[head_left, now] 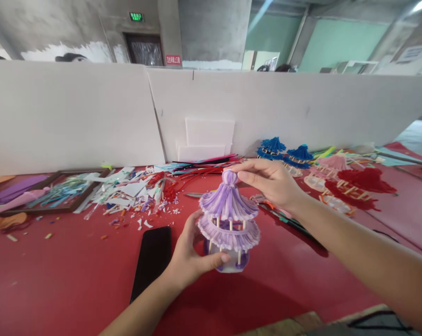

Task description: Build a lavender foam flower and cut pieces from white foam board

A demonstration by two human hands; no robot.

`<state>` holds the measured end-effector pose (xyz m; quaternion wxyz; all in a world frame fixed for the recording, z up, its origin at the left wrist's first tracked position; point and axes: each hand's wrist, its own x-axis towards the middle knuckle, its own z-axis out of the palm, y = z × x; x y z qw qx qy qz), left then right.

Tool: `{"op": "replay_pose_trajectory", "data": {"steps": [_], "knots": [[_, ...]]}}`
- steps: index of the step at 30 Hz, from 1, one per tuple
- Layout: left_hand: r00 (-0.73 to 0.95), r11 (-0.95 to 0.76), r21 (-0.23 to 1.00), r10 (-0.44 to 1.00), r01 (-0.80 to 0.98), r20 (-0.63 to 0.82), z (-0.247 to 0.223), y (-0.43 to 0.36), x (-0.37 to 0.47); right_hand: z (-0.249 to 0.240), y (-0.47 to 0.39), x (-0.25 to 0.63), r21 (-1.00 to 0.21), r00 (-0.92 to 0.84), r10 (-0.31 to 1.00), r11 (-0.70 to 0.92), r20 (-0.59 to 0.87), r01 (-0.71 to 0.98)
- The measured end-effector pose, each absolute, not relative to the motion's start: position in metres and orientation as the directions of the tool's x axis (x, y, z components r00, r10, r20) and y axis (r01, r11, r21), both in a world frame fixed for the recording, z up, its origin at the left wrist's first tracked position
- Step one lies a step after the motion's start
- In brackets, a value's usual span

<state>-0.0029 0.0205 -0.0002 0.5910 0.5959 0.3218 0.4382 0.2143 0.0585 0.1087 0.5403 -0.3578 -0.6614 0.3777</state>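
A purple and lilac two-tiered pavilion model [229,205] is held upright over the red table. It has ruffled roofs, pale posts and a whitish base. My left hand [193,254] grips its lower part from the left, the thumb across the front and the other fingers partly hidden behind. At the top, my right hand [267,179] pinches the round lilac knob [229,177] between thumb and fingers.
A black phone [152,259] lies left of my left hand. White scraps [132,189] and a brown frame [88,193] are at the left. Blue models [272,147] and a red model [353,186] stand back right. A white partition [284,102] runs behind.
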Motion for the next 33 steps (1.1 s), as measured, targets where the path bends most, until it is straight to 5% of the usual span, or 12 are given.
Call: {"op": "replay_pose_trajectory", "data": {"steps": [18,33], "knots": [[0.259,-0.134,0.964,0.947,-0.228,0.192,0.056,0.044,-0.016,0.185,0.111,0.197,-0.956,-0.412,0.866,0.286,0.284,-0.059],[0.317,-0.297,0.953,0.900,-0.058,0.300,0.053,0.054,-0.019,0.180,0.097,0.197,-0.932,-0.289,0.895,0.362,0.340,0.023]]}}
